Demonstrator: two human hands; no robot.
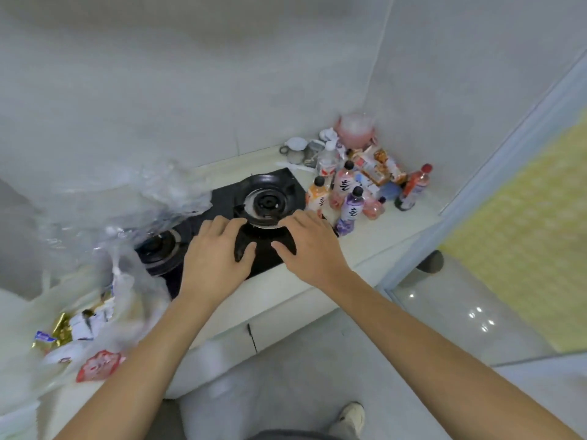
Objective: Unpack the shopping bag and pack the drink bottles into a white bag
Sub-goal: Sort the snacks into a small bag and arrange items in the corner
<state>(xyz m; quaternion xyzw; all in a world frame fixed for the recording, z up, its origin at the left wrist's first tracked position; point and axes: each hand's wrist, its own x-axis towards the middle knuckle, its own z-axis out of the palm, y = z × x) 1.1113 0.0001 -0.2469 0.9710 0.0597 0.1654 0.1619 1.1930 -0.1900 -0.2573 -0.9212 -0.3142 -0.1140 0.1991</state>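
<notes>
The drink bottles (346, 195) stand clustered at the far right corner of the counter (397, 230), just beyond the right edge of the gas stove (263, 201): an orange one, a pink one, a purple one nearest the front, and a red one further right, with snack packets (374, 166) leaning behind them. At the counter's left edge a translucent plastic shopping bag (104, 223) billows, blurred, with wrapped snacks (79, 328) visible low in it. Both hands hover over the stove's front edge holding nothing: the left hand (216, 252) with fingers relaxed and slightly spread, the right hand (313, 246) likewise. Unpacking looks largely done, and the packing step has not begun. Whether the billowing bag is the white one cannot be told. The next move probably calls for opening a white bag and reaching right for the nearest bottle.
</notes>
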